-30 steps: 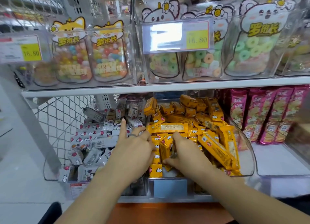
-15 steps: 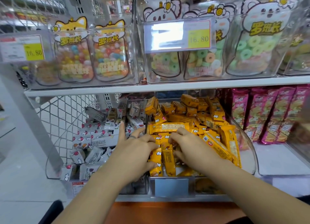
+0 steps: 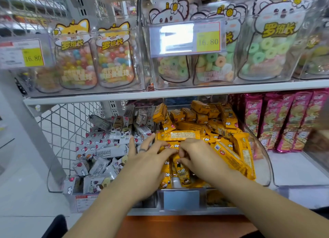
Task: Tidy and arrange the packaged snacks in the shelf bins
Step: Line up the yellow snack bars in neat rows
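Note:
A clear bin (image 3: pixel 263 159) on the lower shelf holds a heap of orange snack packets (image 3: pixel 213 129). Left of it, another clear bin (image 3: pixel 53 170) holds grey-white snack packets (image 3: pixel 103 148). My left hand (image 3: pixel 147 159) lies over the front left of the orange heap, fingers spread and straight, touching the packets. My right hand (image 3: pixel 197 155) is just right of it, its fingers curled around an upright orange packet (image 3: pixel 181 173) at the front of the bin. The two hands nearly touch.
Pink snack bags (image 3: pixel 284 120) stand in rows to the right. The upper shelf (image 3: pixel 178 93) carries clear bins of candy pouches (image 3: pixel 114 59) with yellow price tags (image 3: pixel 207 39). A wire mesh panel (image 3: pixel 64 123) closes the left side. An orange ledge (image 3: pixel 178 225) runs below.
Both hands have moved closer together at the front of the orange heap. The right hand has drawn back toward the front and stood some packets upright.

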Motion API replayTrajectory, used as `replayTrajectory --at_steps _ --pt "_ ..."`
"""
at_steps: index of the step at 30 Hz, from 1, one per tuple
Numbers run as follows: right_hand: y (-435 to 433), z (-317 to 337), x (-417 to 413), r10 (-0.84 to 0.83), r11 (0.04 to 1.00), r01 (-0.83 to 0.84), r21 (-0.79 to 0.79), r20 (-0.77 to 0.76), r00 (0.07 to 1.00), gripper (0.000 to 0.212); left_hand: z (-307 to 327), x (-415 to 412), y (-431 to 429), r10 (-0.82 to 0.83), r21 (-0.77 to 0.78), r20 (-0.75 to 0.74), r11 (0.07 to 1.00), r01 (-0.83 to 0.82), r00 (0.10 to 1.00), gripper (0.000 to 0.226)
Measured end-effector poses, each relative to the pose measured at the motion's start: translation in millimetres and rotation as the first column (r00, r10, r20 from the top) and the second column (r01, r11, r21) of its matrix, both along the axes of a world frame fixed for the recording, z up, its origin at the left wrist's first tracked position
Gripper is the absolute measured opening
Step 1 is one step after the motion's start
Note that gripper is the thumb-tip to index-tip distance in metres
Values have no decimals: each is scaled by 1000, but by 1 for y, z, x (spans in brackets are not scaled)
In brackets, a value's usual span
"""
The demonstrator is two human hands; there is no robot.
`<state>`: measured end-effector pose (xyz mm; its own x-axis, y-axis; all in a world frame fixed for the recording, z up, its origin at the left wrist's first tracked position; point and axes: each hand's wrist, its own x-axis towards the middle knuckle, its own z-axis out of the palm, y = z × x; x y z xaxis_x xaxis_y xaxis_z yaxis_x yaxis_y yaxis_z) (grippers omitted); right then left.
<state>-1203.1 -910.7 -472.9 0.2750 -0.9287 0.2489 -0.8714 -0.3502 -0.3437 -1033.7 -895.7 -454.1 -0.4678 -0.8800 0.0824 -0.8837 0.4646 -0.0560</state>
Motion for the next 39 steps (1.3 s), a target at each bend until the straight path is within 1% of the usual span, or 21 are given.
replayTrajectory --at_steps 4,6,8,10,11,13,15,18,20,22,24,25,26,27,28,29,30,31,33,36,39 --pt "-3 -8 3 -31 999 29 26 91 995 11 0 0 -1 -31 68 -24 997 33 999 53" --pt "-3 -6 2 -31 998 26 60 85 996 4 1 0 -2 -44 82 2 996 44 999 52" --pt "0 7 -5 -35 996 26 91 98 995 15 1 -1 -2 -51 87 29 995 48 998 51" --pt "7 27 -20 -42 996 35 76 88 995 21 2 -2 -2 -50 94 41 995 46 998 52" --pt "12 37 -30 -54 997 52 61 38 998 22 2 -3 -2 -50 97 46 994 45 998 52" --pt "21 50 -50 -124 991 128 30 -124 985 24 3 -4 -2 -48 102 52 994 42 997 53" --pt "27 52 -61 -210 974 224 30 -249 946 34 2 -4 -2 -41 107 48 994 36 998 54" --pt "32 43 -64 -252 949 298 103 -322 913 58 3 -5 -1 -32 107 41 994 28 999 53" --pt "32 40 -64 -263 942 319 107 -354 897 63 4 -6 0 -28 115 43 993 23 999 53" --pt "31 38 -66 -281 939 332 89 -357 891 61 4 -7 -1 -25 124 47 992 19 999 54" --pt "32 39 -70 -287 945 319 68 -290 913 56 4 -7 -2 -27 126 46 992 21 999 54" --pt "32 41 -72 -285 951 303 58 -208 936 54 4 -8 -3 -29 126 45 992 23 999 54" --pt "32 45 -74 -274 959 279 52 -80 958 54 4 -7 -3 -32 125 45 992 26 998 54" --pt "32 49 -76 -247 969 243 54 82 966 53 4 -7 -2 -36 124 45 992 31 998 54" --pt "31 53 -77 -201 979 192 60 250 947 53 4 -7 -2 -42 124 45 992 36 998 54" --pt "30 55 -78 -155 988 132 86 383 911 55 4 -7 -2 -47 125 45 991 41 998 54" --pt "30 57 -78 -116 990 63 125 478 871 58 4 -6 -2 -53 127 44 991 47 998 54" --pt "30 56 -78 -87 986 -3 166 534 841 59 3 -6 -2 -56 129 41 990 51 998 54" --pt "29 53 -78 -52 971 -96 220 583 811 56 2 -4 -1 -59 134 29 989 55 998 55" --pt "26 50 -75 -44 955 -144 259 603 797 41 2 -2 -2 -60 141 10 988 58 998 57" --pt "23 44 -64 9 960 -157 232 535 845 38 1 -1 -2 -57 124 13 991 55 998 56"
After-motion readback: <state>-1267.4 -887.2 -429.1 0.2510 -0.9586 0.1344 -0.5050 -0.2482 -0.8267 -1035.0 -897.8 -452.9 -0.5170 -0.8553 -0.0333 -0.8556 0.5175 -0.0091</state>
